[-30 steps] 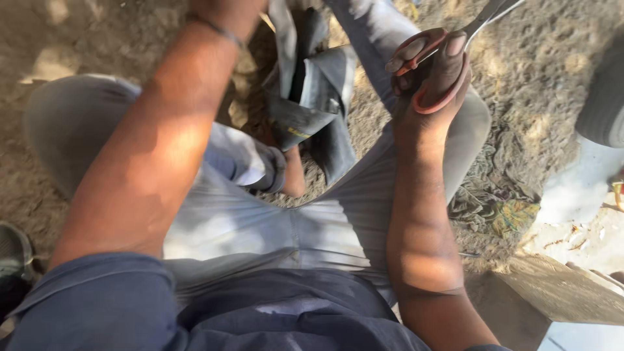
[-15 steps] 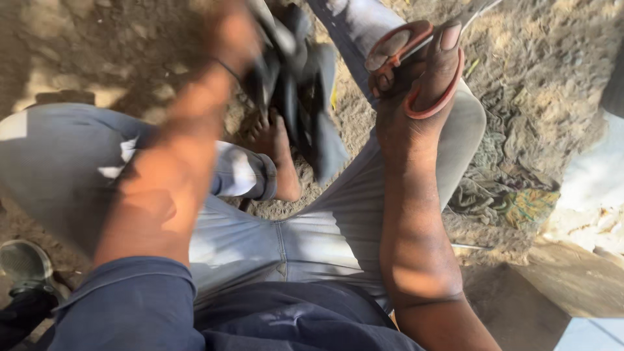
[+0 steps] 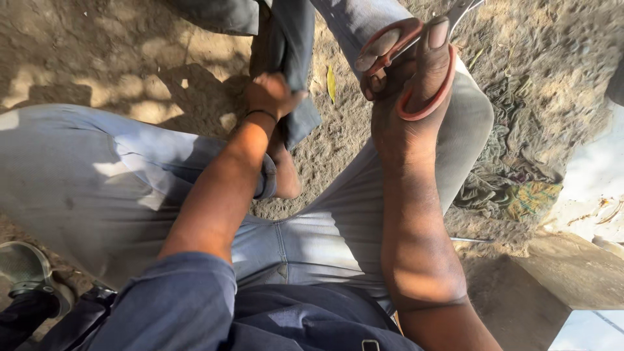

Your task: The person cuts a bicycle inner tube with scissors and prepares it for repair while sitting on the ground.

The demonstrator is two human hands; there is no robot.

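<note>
Outdoors, right hand (image 3: 406, 110) gripping red-handled scissors (image 3: 403, 71), left hand (image 3: 270, 94) clutching limp grey cloth (image 3: 292, 39)

left hand (image 3: 272, 95) clenched, arm outstretched; right hand (image 3: 409, 97) raised, fingers curled

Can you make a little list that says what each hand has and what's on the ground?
left hand: grips a dark grey cloth, low by the ground
right hand: holds red-handled scissors, thumb through one loop, raised over the knee
person: sits, legs in light grey trousers
ground: bare sandy dirt
also there: a yellow leaf, rags
</note>
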